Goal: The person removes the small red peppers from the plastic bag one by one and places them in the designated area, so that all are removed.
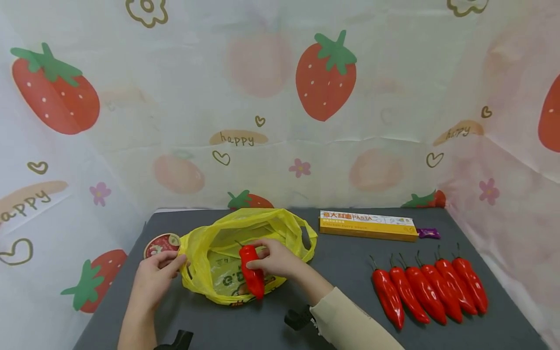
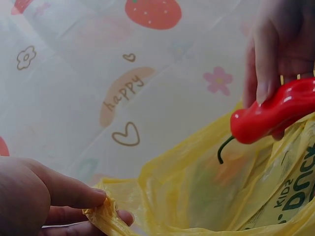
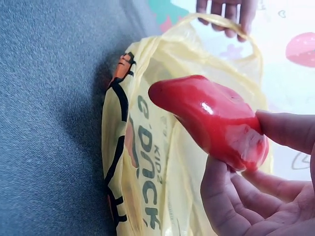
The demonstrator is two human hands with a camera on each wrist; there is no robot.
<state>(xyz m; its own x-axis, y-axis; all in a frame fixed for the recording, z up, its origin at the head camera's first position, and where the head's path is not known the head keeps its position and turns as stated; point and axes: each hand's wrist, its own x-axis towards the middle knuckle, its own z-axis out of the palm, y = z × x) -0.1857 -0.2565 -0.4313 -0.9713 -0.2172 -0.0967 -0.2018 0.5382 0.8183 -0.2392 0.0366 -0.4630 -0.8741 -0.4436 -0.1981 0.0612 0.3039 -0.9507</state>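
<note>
My right hand (image 1: pixel 275 260) pinches a glossy red chili pepper (image 1: pixel 252 272) near its stem end, over the mouth of a yellow plastic bag (image 1: pixel 205 287). Its green stem curls out in the left wrist view, where the pepper (image 2: pixel 275 110) hangs above the bag's opening. At the bag's left edge, my left hand (image 1: pixel 158 274) grips the plastic between thumb and fingers, seen closely as bunched film (image 2: pixel 106 211). The right wrist view shows thumb and fingers around the pepper (image 3: pixel 211 118), its tip pointing away from the palm.
Several red peppers (image 1: pixel 430 289) lie in a row on the grey table (image 1: pixel 341 301) at right. Behind them are a yellow and white pasta box (image 1: pixel 368 226) and a small purple packet (image 1: pixel 428 233). A round red lid-like item (image 1: pixel 162 244) sits left of the bag. A strawberry-print curtain (image 1: pixel 280 112) hangs behind.
</note>
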